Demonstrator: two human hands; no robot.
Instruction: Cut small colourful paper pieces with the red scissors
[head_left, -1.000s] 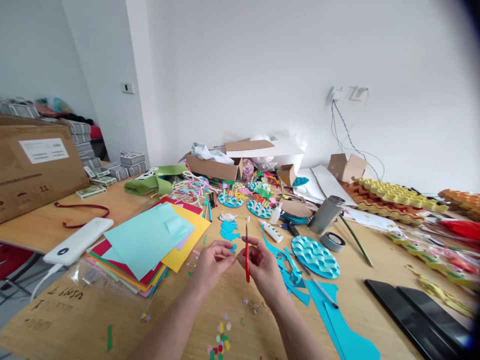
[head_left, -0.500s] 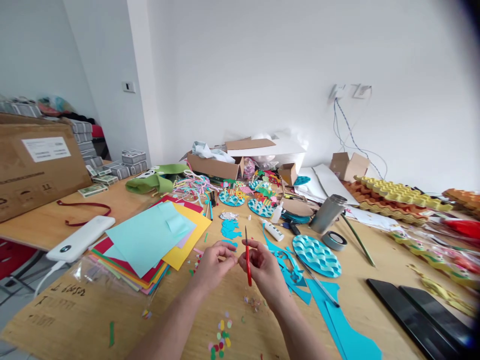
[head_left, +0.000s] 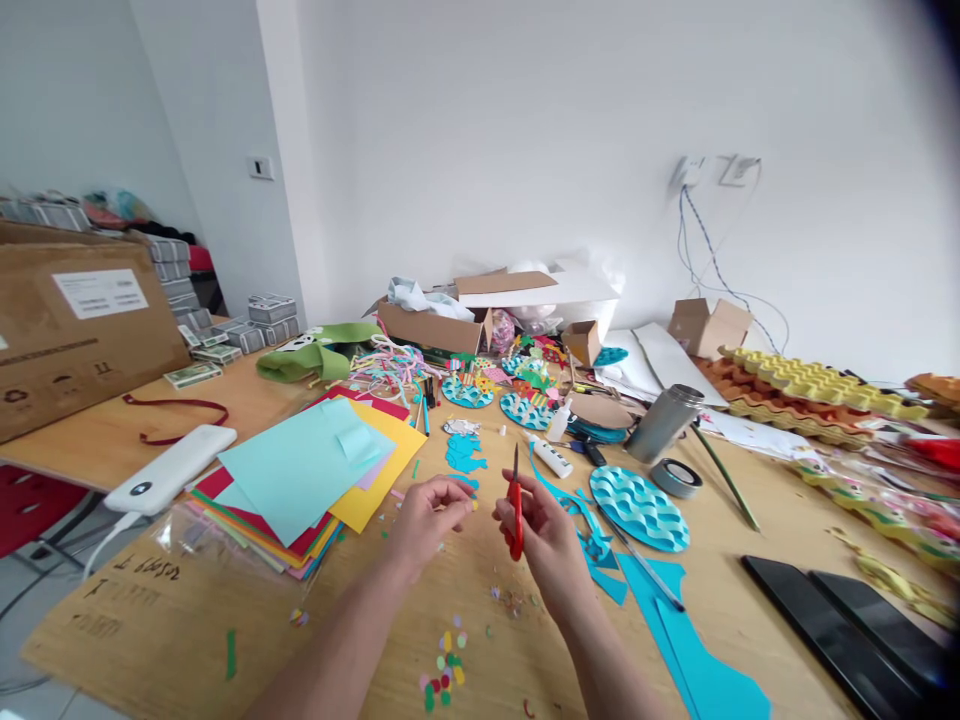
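Observation:
My right hand point(head_left: 549, 530) is closed round the red handles of a pair of scissors point(head_left: 516, 515), whose dark blades point up and away from me. To its left my left hand point(head_left: 429, 520) is pinched, thumb to forefinger; a tiny yellow speck shows by the fingertips, too small to name. Blue paper animal cut-outs point(head_left: 465, 453) lie just beyond the hands. Small coloured paper dots point(head_left: 448, 662) and scraps are scattered on the table below them. Blue paper offcuts point(head_left: 596, 540) lie right of the scissors.
Coloured paper sheets point(head_left: 300, 465) are stacked at left, beside a white power bank point(head_left: 171, 468). Glue bottles point(head_left: 551, 457), a wavy blue disc point(head_left: 639, 508), a steel flask point(head_left: 664, 422) and tape point(head_left: 676, 477) stand or lie at right. Two black phones point(head_left: 817, 625) lie near the right edge.
My right hand has drawn the scissors to the right, away from my left hand, and turned them a little. The view has shifted slightly.

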